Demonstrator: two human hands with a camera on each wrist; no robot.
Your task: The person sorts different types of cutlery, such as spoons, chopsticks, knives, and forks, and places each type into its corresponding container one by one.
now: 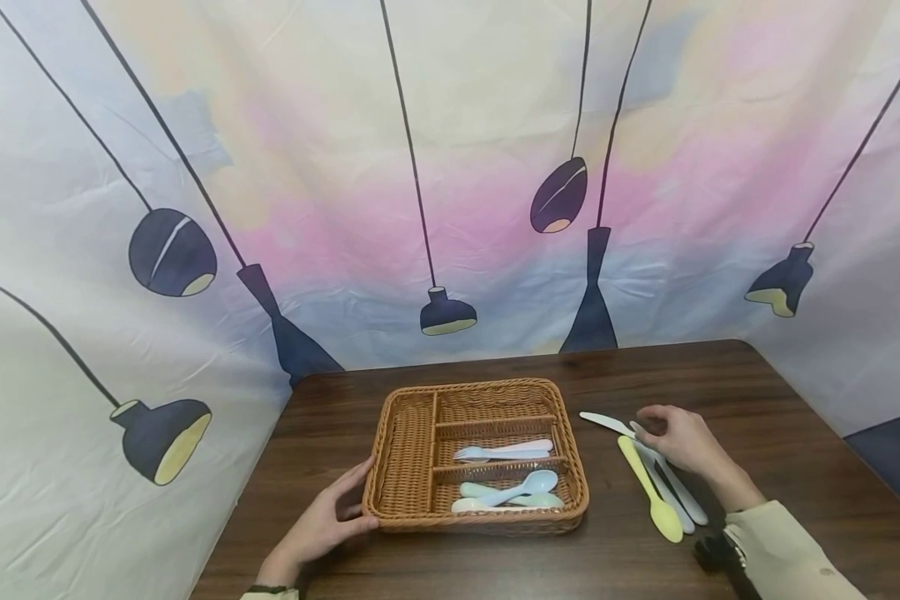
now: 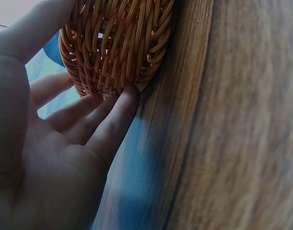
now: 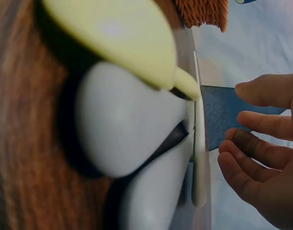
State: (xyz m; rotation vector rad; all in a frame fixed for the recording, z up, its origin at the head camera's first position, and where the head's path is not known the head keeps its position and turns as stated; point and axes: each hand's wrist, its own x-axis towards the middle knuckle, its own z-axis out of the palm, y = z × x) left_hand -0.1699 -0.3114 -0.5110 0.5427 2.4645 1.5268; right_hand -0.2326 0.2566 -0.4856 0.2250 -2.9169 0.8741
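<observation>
My left hand rests against the left end of a brown wicker cutlery basket, thumb at its front corner. Up close in the left wrist view, extended fingers touch the woven wall. To the right of the basket, my right hand hovers over loose cutlery, fingers loosely bent and holding nothing. Beneath it lie a white knife pointing toward the basket and pale grey utensils partly covered by the hand. A yellow spoon lies beside them, bowl toward me.
In the basket's middle right compartment lie a light blue fork and a pink-handled piece. The front right one holds a light blue spoon and several pale green and cream pieces. A lamp-patterned cloth hangs behind the dark wooden table.
</observation>
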